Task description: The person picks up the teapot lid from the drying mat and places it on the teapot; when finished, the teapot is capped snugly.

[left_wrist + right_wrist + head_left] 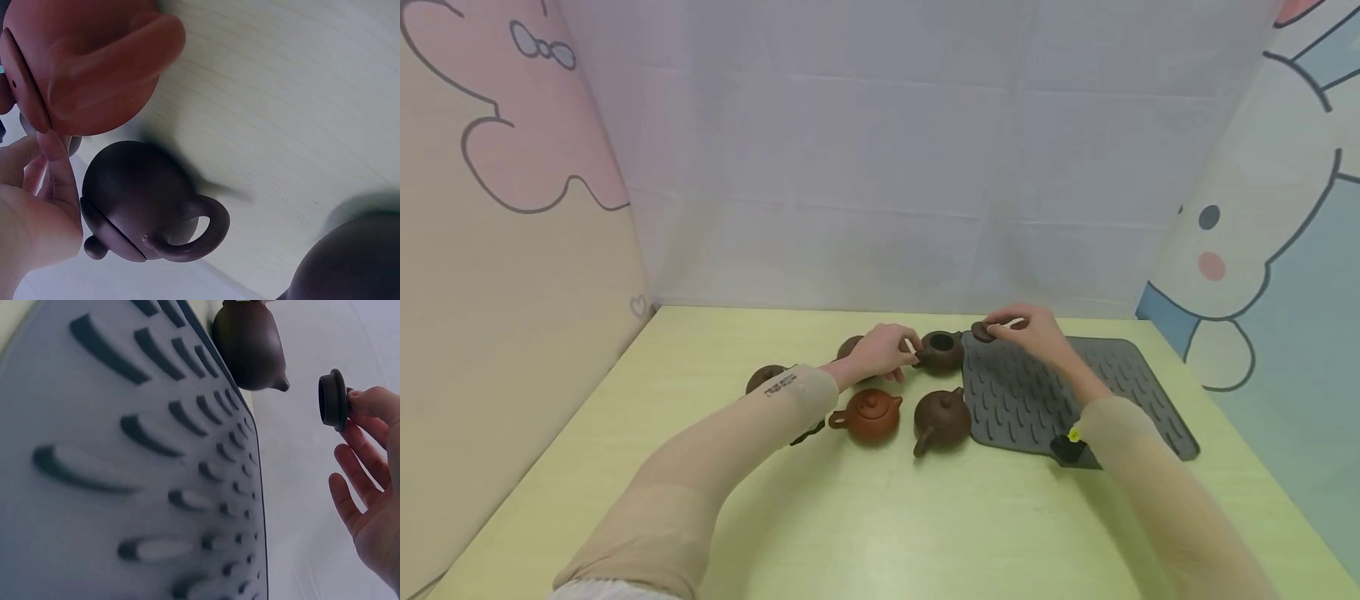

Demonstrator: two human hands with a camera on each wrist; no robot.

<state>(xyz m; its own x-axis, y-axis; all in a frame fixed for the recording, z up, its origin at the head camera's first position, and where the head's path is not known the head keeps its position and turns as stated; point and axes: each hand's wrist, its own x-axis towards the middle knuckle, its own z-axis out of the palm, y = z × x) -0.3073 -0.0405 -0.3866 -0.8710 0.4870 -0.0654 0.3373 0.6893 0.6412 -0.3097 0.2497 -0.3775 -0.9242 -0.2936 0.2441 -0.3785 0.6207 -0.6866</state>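
Observation:
A dark brown teapot [941, 353] stands at the back with its round mouth uncovered, its spout turned right. My left hand [883, 350] pinches its handle from the left side. Between thumb and fingertips, my right hand [378, 459] holds a small dark teapot lid [334, 400] by its knob, the other fingers spread. This lid is raised above the mat's back left corner, right of the uncovered teapot. Below the left hand sits a reddish-brown teapot [872, 417] with its lid on. Beside it is another lidded dark teapot [943, 419], its handle toward me.
A grey ridged mat [1015, 400] covers the table's right part, under my right arm. Two more dark teapots, one behind my left hand [848, 346] and one by the left sleeve [765, 377], are partly hidden. A pale curtain [887, 208] closes off the back.

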